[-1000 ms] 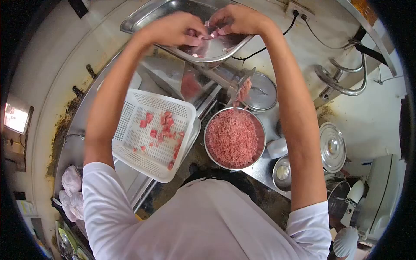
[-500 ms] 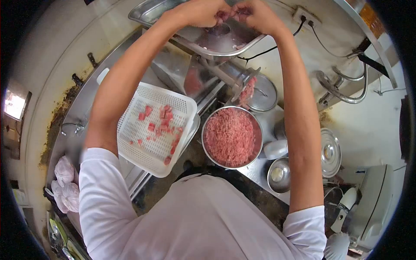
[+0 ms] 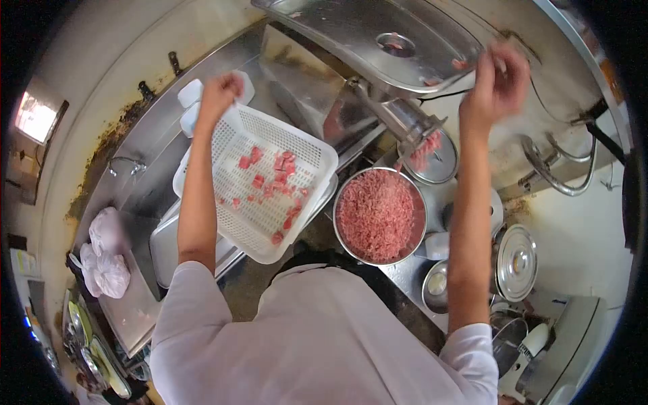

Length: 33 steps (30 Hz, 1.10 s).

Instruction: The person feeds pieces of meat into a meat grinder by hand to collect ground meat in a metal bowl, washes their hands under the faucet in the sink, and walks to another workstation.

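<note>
My left hand (image 3: 220,96) is closed at the far corner of a white perforated plastic basket (image 3: 312,143), gripping its rim. Several cubes of raw red meat (image 3: 283,164) lie scattered on the basket's floor. My right hand (image 3: 498,84) is in the air beside the right end of a steel feed tray (image 3: 337,30); its fingers are bent and smeared by motion. Below the tray, the meat grinder (image 3: 405,121) has minced meat (image 3: 424,150) hanging from its outlet. A round steel pot (image 3: 420,233) under it is heaped with mince.
A steel lid (image 3: 442,165) lies behind the pot, and another lid (image 3: 516,263) stands at the right. A small steel bowl (image 3: 435,287) is beside the pot. Tied plastic bags (image 3: 108,270) sit at the left near a tap (image 3: 128,164). A curved metal pipe (image 3: 560,165) juts out at the right.
Both hands have left the feed tray's opening. The left hand has come down to the basket, which has shifted slightly; the right hand has swung out to the right. The view has turned a little.
</note>
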Each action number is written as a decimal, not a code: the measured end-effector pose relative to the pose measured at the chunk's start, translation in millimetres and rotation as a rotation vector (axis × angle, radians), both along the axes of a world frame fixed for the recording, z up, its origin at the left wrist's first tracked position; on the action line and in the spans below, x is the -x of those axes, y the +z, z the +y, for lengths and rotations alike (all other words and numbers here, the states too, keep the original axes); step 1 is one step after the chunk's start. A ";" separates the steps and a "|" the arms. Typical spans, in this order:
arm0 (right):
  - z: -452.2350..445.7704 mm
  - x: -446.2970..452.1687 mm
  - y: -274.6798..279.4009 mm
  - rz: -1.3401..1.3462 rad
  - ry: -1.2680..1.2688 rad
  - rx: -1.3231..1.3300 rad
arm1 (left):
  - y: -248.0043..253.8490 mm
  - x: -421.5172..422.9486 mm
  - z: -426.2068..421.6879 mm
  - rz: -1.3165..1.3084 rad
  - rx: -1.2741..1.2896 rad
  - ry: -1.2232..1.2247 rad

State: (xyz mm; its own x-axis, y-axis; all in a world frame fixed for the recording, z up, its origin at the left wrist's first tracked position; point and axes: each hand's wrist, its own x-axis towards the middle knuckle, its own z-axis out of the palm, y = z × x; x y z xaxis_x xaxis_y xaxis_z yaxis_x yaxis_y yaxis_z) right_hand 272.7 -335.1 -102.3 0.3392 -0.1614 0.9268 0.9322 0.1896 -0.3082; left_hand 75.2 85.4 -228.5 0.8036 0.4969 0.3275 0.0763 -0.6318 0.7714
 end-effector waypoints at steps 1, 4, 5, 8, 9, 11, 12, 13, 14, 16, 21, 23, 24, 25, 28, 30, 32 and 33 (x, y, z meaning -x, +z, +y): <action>0.2 27.0 -21.0 -0.141 -0.020 -0.052 | -75.1 5.9 46.0 0.171 0.098 -0.005; 13.3 103.7 -97.3 -0.232 0.043 0.317 | -239.9 29.8 67.4 0.596 0.026 0.171; 22.5 126.3 -126.3 -0.135 0.095 0.472 | -307.1 29.7 76.2 0.565 -0.157 0.209; 61.8 162.7 -187.8 0.171 0.493 0.740 | -261.6 37.8 -66.1 0.701 -0.438 -0.067; 69.5 163.2 -204.7 0.175 0.498 0.747 | -257.6 48.3 -92.8 0.529 -0.509 -0.190; 87.2 156.3 -232.1 0.162 0.547 0.889 | -228.1 66.0 -111.9 0.472 -0.257 -0.446; 94.1 152.2 -239.2 0.202 0.535 0.950 | -216.8 71.9 -113.7 0.401 -0.011 -0.695; 102.7 145.2 -248.1 0.206 0.540 0.950 | -210.1 73.8 -101.9 0.406 -0.008 -0.693; 111.0 136.5 -259.7 0.234 0.537 1.071 | -204.4 73.6 -78.4 0.460 0.075 -0.561; 128.6 124.5 -289.3 0.298 0.537 1.255 | -221.1 73.0 -30.3 0.513 0.156 -0.419; 176.8 120.9 -343.5 0.320 0.297 1.669 | -264.6 78.5 -70.3 0.824 -0.449 -0.337; 184.4 113.8 -357.8 0.363 0.266 1.732 | -237.6 88.9 -123.2 0.670 -0.209 -0.629; 186.3 110.9 -358.5 0.304 0.354 1.847 | -224.5 98.0 -139.2 0.504 -0.027 -0.817; 186.6 110.9 -360.0 0.243 0.446 1.958 | -211.8 107.6 -143.6 0.508 -0.024 -0.817; 185.0 118.3 -368.2 0.243 0.313 1.961 | -203.8 143.8 -130.5 0.702 -0.040 -0.220; 183.6 122.7 -345.4 0.261 0.375 2.018 | -187.4 163.9 -135.1 0.878 0.180 -0.153; 181.2 123.3 -327.2 0.276 0.433 2.077 | -195.2 178.2 -153.1 1.042 0.404 -0.082; 181.2 122.4 -322.1 0.318 0.501 2.136 | -215.2 181.8 -165.7 0.986 0.354 -0.060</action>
State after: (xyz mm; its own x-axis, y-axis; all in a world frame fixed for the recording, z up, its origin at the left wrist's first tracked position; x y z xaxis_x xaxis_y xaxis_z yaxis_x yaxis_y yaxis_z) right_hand 150.3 -153.9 -424.4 0.1480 0.8389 -0.5238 0.8215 -0.3992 -0.4072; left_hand -106.6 -80.3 -443.7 0.6615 0.3871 -0.6422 0.7478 -0.4053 0.5259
